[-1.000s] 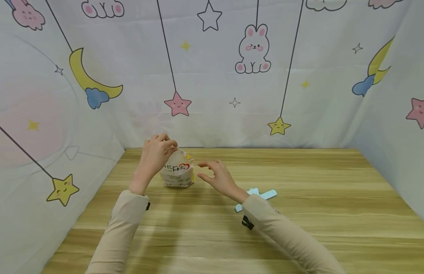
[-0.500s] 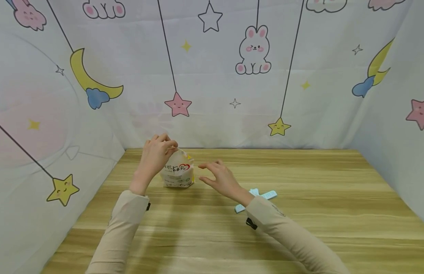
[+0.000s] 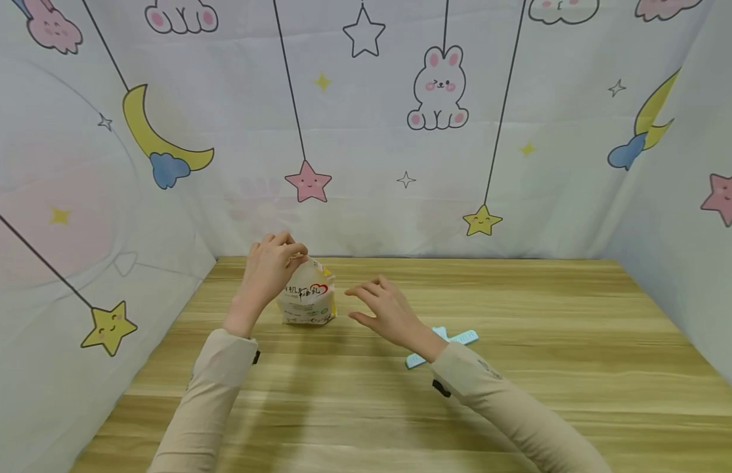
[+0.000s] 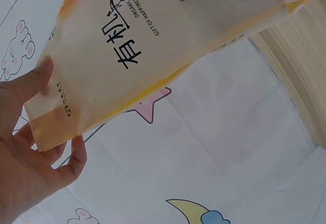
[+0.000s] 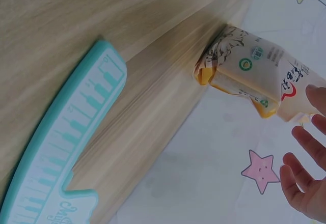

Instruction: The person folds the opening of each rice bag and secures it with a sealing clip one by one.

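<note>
A paper bag with black lettering, a red heart and yellow sides stands upright near the back left of the table. My left hand pinches its top edge. In the left wrist view, the thumb lies on the front of the bag and the fingers are behind it. To the right of the bag, my right hand is held above the table with fingers apart and nothing between them. The right wrist view has these spread fingers beside the bag's upper end.
A pale teal toy with a piano-key pattern lies on the wooden table, partly behind my right wrist. Its curved end is close in the right wrist view. White cartoon-printed cloth encloses the back and both sides.
My right hand has drifted slightly rightward, widening the gap to the bag. My left hand keeps its pinch on the bag top, and the bag stays in place.
</note>
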`<state>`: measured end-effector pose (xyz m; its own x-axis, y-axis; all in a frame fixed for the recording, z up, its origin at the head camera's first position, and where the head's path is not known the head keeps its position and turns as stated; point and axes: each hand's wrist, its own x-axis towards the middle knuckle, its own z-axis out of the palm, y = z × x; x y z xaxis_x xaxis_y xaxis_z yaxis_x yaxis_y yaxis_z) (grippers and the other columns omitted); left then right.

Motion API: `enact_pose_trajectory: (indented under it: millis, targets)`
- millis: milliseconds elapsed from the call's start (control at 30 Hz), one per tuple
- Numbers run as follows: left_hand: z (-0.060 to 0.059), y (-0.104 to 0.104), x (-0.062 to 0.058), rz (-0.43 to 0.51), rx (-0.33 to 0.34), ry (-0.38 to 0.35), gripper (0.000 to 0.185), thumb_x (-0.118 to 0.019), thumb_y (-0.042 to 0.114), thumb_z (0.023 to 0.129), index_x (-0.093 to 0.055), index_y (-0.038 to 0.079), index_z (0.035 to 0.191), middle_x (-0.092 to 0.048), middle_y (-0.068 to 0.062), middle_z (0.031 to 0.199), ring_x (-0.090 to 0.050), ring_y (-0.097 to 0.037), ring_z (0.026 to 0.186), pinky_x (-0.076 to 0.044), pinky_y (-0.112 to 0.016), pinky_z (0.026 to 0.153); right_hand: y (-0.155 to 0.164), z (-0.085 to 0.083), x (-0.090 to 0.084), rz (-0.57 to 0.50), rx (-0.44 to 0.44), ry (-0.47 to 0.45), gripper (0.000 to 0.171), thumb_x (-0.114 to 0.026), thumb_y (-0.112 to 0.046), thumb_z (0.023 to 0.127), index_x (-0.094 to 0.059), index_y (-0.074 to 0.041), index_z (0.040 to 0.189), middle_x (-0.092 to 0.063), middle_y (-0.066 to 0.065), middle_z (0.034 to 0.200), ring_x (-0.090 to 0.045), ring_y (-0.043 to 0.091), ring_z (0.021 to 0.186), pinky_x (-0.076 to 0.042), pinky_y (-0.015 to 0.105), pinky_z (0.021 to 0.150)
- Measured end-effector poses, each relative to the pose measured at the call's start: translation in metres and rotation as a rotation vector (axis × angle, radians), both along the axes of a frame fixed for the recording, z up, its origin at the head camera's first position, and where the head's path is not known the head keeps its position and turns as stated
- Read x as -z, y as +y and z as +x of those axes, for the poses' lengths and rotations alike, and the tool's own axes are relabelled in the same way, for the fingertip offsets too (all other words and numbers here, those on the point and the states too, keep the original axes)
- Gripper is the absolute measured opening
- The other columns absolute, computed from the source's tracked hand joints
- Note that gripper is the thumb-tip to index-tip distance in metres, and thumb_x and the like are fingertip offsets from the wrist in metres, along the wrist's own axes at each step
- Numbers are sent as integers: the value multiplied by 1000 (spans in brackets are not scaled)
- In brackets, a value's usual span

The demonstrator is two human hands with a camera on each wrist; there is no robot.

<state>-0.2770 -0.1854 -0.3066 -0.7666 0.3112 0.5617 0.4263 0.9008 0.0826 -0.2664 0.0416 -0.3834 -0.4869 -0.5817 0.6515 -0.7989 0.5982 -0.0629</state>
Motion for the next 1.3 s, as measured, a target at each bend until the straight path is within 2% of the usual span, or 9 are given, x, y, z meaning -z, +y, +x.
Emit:
enact_pose_trajectory:
  millis: [267,600,1000,1300]
  targets:
    - [0,0,0,-2,-4,-13,13,-61,21,84,-69,13,90,-56,-4,85,-47,-23,74,-35,-37,63,4,3,-1,26,1,26,37,-72,-26,74,-61,-14,108,-62,1,102,-51,16,86,-42,28,72]
    - [0,0,0,3,-4,-5,12,-61,21,83,-69,14,89,-56,-4,84,-46,-23,73,-35,-36,62,12,5,-5,56,30,13,37,-70,-30,76,-60,-16,109,-57,2,101,-49,18,86,-42,29,72]
    - [-1,1,0,6,-5,1,12,-62,21,83,-69,13,88,-56,-4,83,-46,-23,73,-35,-36,62,24,2,-1,29,34,51,38,-72,-29,73,-61,-15,107,-56,4,97,-48,20,83,-40,30,70]
    - [-1,2,0,5,-8,2,12,-62,21,83,-69,13,88,-57,-4,83,-48,-24,74,-36,-37,63,33,3,3,44,57,37,36,-71,-31,75,-61,-16,106,-54,2,96,-45,17,83,-39,29,70]
